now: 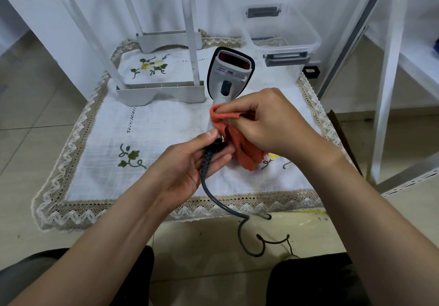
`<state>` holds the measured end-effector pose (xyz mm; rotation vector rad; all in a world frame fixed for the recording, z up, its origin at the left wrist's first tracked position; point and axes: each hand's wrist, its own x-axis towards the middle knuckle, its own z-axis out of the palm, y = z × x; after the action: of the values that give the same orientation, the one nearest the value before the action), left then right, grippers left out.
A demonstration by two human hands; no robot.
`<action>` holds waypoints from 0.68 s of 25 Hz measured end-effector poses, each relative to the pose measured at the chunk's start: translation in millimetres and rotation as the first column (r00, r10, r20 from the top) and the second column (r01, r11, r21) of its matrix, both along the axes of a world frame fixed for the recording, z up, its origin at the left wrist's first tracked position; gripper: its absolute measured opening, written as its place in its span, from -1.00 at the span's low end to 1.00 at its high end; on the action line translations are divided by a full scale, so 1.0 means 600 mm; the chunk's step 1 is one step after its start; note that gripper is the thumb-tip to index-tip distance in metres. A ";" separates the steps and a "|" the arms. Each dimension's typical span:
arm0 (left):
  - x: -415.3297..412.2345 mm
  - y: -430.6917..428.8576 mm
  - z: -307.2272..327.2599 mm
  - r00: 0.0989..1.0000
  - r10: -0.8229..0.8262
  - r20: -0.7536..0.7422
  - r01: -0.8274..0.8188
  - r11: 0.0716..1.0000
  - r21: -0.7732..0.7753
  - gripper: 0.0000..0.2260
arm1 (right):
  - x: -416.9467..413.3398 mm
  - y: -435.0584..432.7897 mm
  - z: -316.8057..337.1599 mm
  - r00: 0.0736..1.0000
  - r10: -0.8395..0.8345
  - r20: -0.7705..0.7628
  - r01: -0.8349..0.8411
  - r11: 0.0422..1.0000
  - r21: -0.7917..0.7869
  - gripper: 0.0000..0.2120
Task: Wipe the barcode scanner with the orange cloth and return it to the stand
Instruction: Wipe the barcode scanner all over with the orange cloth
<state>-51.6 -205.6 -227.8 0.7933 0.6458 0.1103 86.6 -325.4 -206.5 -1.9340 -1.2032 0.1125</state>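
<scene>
From the head camera, the barcode scanner (228, 77) is held up over a low table covered with a white embroidered tablecloth (154, 125). Its head points away from the person, and its red window and dark trigger face the camera. The left hand (187, 163) pinches the bottom end of the grey handle between thumb and curled fingers, right where the dark cable (211, 191) enters. The right hand (268, 120) has its fingers closed on the orange cloth (240, 144), which it presses round the handle just below the trigger. The rest of the cloth hangs down in a bunch beside the left fingertips. The cable runs across the left palm, over the front lace edge of the tablecloth and down to the tiled floor, where it lies in loose loops. Behind the scanner, to the left, a white plastic rack (161, 93) stands on the tablecloth. To the right is a clear plastic box (306, 33) with grey latches, and a small black object (311, 72) sits near its corner.
</scene>
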 end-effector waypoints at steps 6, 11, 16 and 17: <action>-0.001 -0.001 -0.005 0.999 -0.015 -0.032 0.016 1.000 0.014 -0.76 | -0.004 0.000 0.003 0.994 0.098 -0.055 -0.107 0.978 -0.182 -0.73; 0.001 -0.004 -0.009 1.000 0.009 -0.022 -0.008 1.000 0.017 -0.65 | -0.007 0.005 0.001 0.994 0.103 -0.037 -0.108 0.973 -0.205 -0.72; 0.003 -0.002 -0.011 1.000 0.023 -0.015 -0.022 0.999 0.023 -0.64 | -0.009 0.002 0.004 0.990 0.122 -0.074 -0.135 0.970 -0.203 -0.70; 0.003 -0.002 -0.011 1.000 0.024 -0.012 -0.024 0.999 0.023 -0.63 | -0.011 0.003 0.004 0.992 0.115 -0.055 -0.123 0.975 -0.184 -0.69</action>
<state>-49.8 -206.6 -234.3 0.8094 0.6668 0.1349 79.8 -323.7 -203.9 -2.0078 -1.3188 0.3409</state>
